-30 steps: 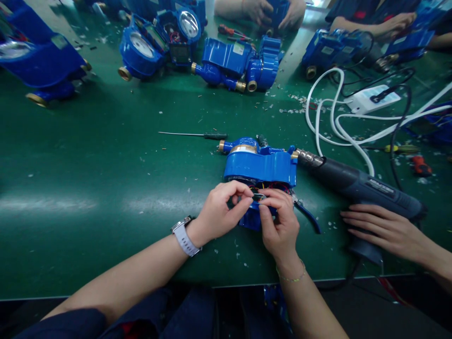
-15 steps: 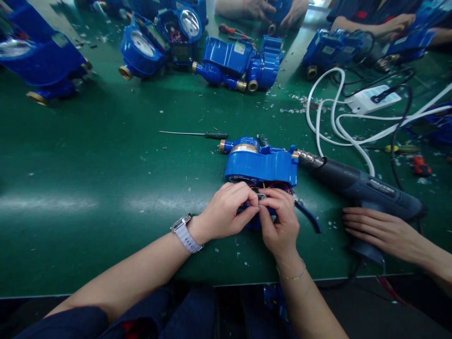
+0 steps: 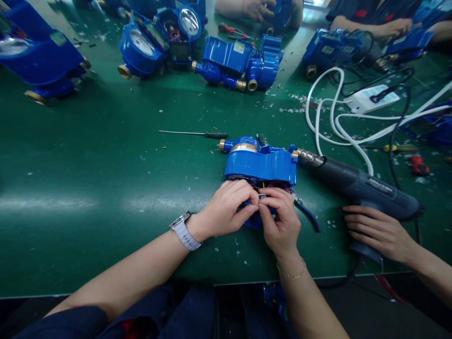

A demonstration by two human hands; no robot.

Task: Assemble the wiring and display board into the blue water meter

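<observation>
A blue water meter [image 3: 260, 165] lies on the green table [image 3: 106, 160] in front of me, its open side with coloured wires facing my hands. My left hand [image 3: 226, 209], with a watch on the wrist, and my right hand [image 3: 280, 221] meet at that open side. Both pinch a small metal part [image 3: 262, 195] between their fingertips. A blue piece [image 3: 252, 221] lies under my fingers, mostly hidden. A dark heat gun [image 3: 356, 186] lies to the right, its nozzle touching the meter's end.
A co-worker's hand [image 3: 379, 230] rests by the heat gun's grip. A thin screwdriver [image 3: 197, 134] lies behind the meter. Several blue meters [image 3: 233, 61] stand at the back, with other people's hands [image 3: 259, 8] there. White cables [image 3: 339, 127], a power strip [image 3: 372, 99] and scraps sit at right.
My left hand's fingers have closed in toward my right hand over the small part. The co-worker's hand has shifted slightly along the heat gun's grip.
</observation>
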